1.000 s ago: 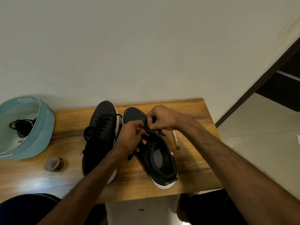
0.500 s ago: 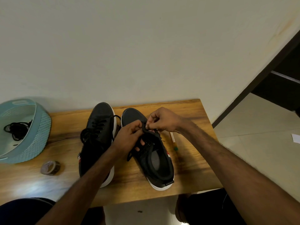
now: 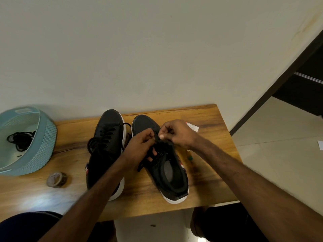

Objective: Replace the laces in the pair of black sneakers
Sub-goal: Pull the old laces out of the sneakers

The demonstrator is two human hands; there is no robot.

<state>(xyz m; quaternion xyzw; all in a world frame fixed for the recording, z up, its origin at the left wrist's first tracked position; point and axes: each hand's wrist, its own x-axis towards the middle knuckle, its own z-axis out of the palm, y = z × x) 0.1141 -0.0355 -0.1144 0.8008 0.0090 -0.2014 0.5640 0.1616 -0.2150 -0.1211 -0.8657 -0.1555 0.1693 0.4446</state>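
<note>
Two arms reach out over the right sneaker point(image 3: 167, 172) on the counter point(image 3: 213, 119). I see the left hand point(image 3: 139, 145) and right hand point(image 3: 176, 135) both pinch its black lace point(image 3: 140, 166), fingers curled.

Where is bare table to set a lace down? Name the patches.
Bare: the near-left table strip in front of the tape roll and basket; the gap between basket and left sneaker; the far-right corner. Crowded: the middle, where the left hand and right hand pinch the right sneaker's lace, with a pen beside.
</note>
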